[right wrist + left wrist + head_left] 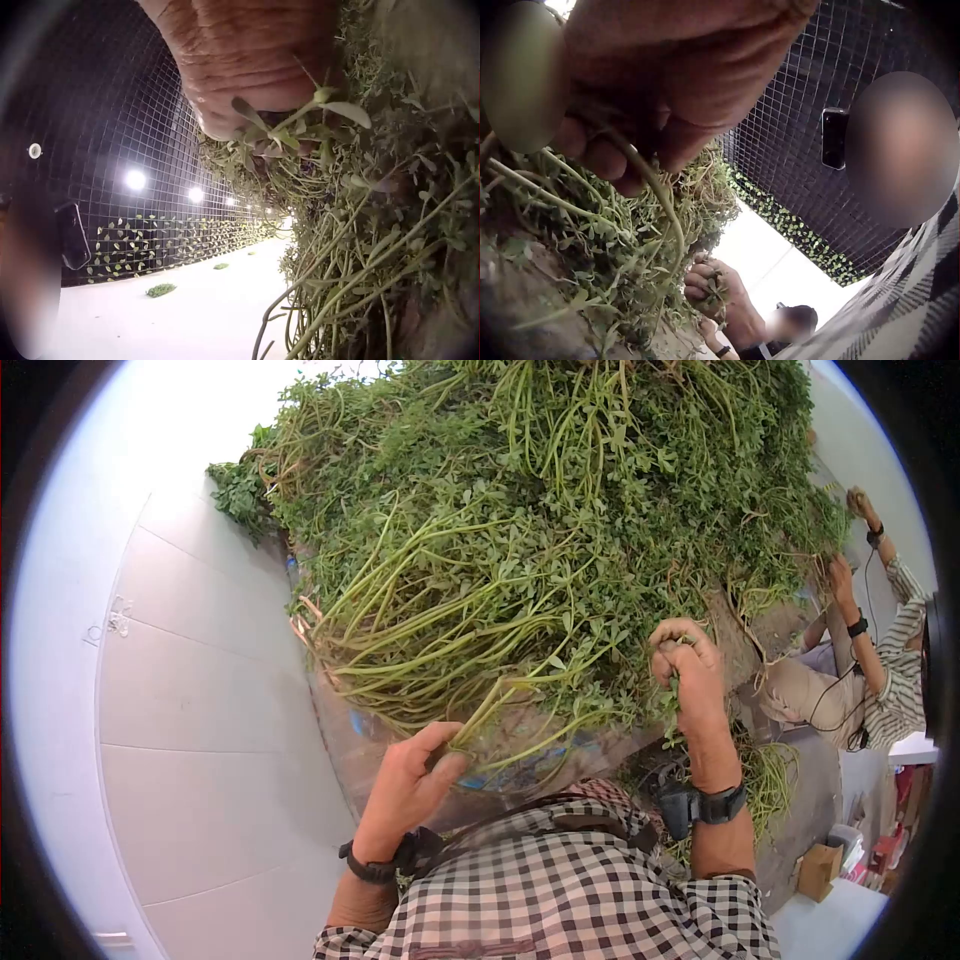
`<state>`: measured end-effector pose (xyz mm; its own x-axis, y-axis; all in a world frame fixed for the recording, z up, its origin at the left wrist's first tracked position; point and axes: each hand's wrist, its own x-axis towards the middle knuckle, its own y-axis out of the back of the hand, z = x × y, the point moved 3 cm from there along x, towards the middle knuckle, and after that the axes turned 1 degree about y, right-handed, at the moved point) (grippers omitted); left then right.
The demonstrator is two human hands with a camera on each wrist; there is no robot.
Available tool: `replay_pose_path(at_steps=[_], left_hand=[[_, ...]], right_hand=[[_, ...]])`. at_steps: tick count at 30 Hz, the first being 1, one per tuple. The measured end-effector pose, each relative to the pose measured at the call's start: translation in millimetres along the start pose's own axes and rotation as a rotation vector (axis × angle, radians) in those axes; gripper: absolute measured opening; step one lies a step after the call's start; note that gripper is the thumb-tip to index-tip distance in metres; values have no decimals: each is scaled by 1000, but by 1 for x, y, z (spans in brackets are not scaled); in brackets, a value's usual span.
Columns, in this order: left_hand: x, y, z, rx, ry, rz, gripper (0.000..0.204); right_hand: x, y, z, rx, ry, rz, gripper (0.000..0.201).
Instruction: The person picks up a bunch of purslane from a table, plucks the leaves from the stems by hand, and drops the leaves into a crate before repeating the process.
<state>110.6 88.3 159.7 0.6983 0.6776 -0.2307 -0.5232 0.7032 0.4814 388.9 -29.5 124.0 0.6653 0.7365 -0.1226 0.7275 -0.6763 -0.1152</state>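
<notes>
A large heap of leafy green stems [450,590] covers the table in the head view. My left hand [408,785] pinches a few long stems [490,705] between thumb and fingers near the table's front edge. In the left wrist view, a stem [660,191] runs out from under the fingers of that hand [682,75]. My right hand [692,670] is curled round small leafy sprigs at the heap's right front. The right wrist view shows the back of this hand [247,67], with leaves [285,135] sticking out below it; its fingertips are mostly hidden.
Another person in a striped shirt [905,660] sits at the right, hands by the heap. More stems [770,780] lie beside my right forearm. A cardboard box [820,870] stands at the lower right. A white wall [220,740] is at the left.
</notes>
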Motion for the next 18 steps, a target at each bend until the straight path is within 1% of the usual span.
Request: replay_pose_path(at_steps=[1,4,5,6,7,9,10,12,13,15,16,18], left_hand=[[1,0,0,3,13,-6,26],[4,0,6,-50,-38,1,30],[4,-1,8,-71,-57,20,31],[4,-2,9,-93,-76,40,32],[5,-3,10,-114,-94,60,33],[7,-1,29,41,-219,135,32],[6,-1,37,115,-280,166,31],[6,-6,42,109,-298,60,26],[7,-8,44,108,-309,10,24],[7,-13,41,157,-313,19,18],[8,-15,40,182,-314,24,15],[9,-13,39,216,-342,5,12]], right_hand=[[-2,-3,2,-13,-20,-15,16],[-8,-17,5,-73,-56,-91,17],[-10,-24,6,-96,-67,-125,18],[-16,-31,-1,-168,-127,-196,19],[-21,-38,-6,-247,-98,-285,19],[-32,-54,-11,-404,-44,-459,20],[-38,-62,-15,-447,-1,-517,20],[-45,-79,-21,-537,97,-629,20],[-48,-86,-21,-535,196,-636,21],[-54,-96,-18,-525,389,-653,22],[-55,-96,-20,-532,359,-678,24],[-56,-96,-22,-540,417,-707,22]])
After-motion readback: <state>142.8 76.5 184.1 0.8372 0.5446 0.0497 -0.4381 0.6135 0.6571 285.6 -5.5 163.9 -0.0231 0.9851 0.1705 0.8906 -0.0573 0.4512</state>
